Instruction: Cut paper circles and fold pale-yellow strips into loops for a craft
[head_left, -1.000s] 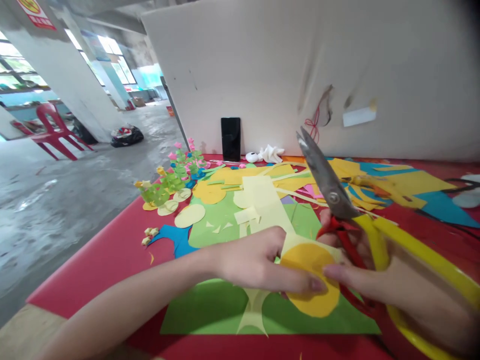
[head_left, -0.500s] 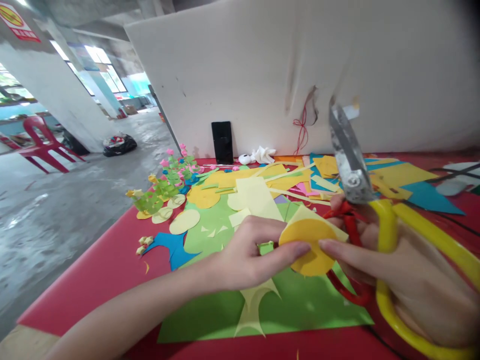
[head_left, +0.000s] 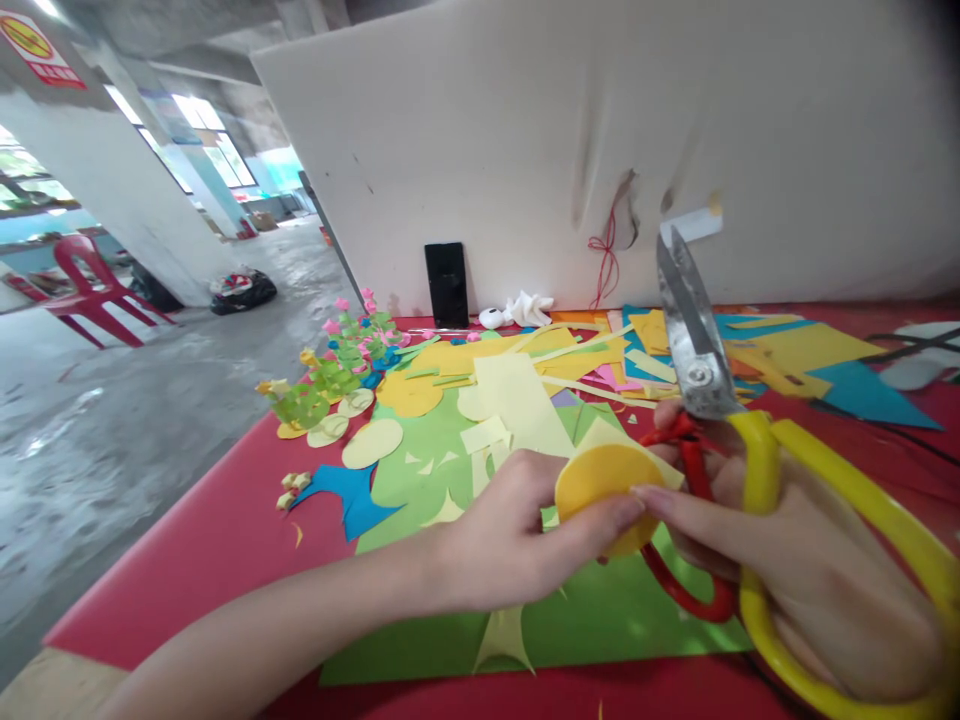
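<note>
Pinched between my left hand's (head_left: 517,530) thumb and fingers is a yellow paper circle (head_left: 600,485), laid over a pale yellow paper piece (head_left: 664,465). My right hand (head_left: 810,570) touches the circle's right edge with its thumb. Scissors (head_left: 701,370) with yellow and red handles hang on my right hand, blades pointing up and nearly closed. Under both hands lies a green sheet (head_left: 600,620) with pale yellow scraps (head_left: 504,640) on it.
Small paper flowers (head_left: 330,380), pale circles (head_left: 373,443) and a blue scrap (head_left: 349,495) lie left. A black phone (head_left: 446,285) leans on the white board (head_left: 525,150). Coloured paper strips (head_left: 585,345) cover the back; a red chair (head_left: 90,285) stands beyond.
My left thumb has slid right across the yellow circle, closer to my right thumb. The scissors have shifted slightly left and down, and more pale scraps show beside my left hand.
</note>
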